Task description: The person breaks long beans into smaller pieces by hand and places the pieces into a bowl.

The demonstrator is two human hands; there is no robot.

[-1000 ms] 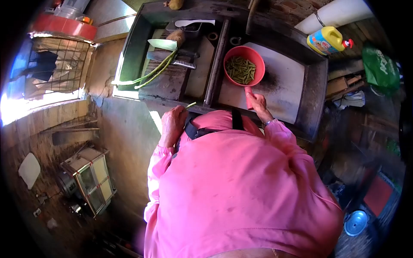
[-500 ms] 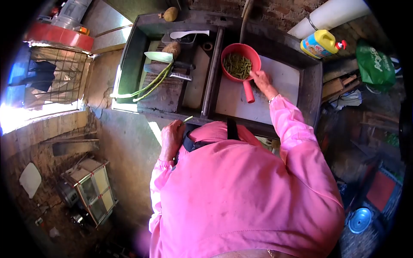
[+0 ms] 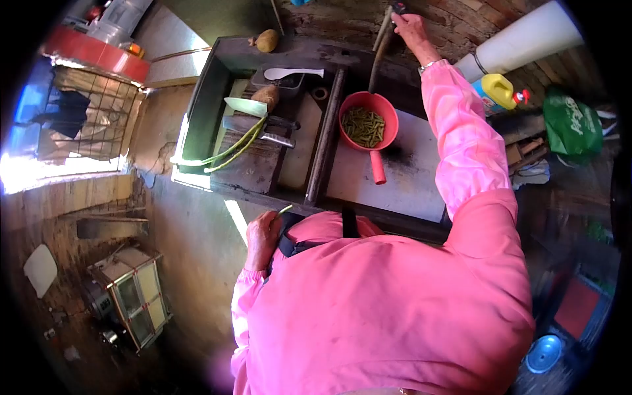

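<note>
My right hand (image 3: 411, 31) is raised at the brick wall, its fingers closed on a dark tap handle (image 3: 398, 8) at the upper end of a pipe (image 3: 382, 49). Below it, a red long-handled dipper (image 3: 376, 168) stands in the right sink basin (image 3: 418, 141), with cut green beans (image 3: 362, 127) inside. My left hand (image 3: 263, 232) is closed by my body near the sink's front edge. A short piece of green bean (image 3: 286, 209) sticks out from its fingers.
In the left compartment lie a cleaver (image 3: 246, 106), knives (image 3: 278, 139), long beans (image 3: 242, 143), a brown scrubber (image 3: 266, 96) and a white spoon (image 3: 294, 72) on a dark tray. A yellow bottle (image 3: 498, 91) and green bag (image 3: 571, 125) are at right.
My right hand has left the dipper's rim and moved up to the tap at the wall. My left hand keeps the bean piece. The view has shifted slightly.
</note>
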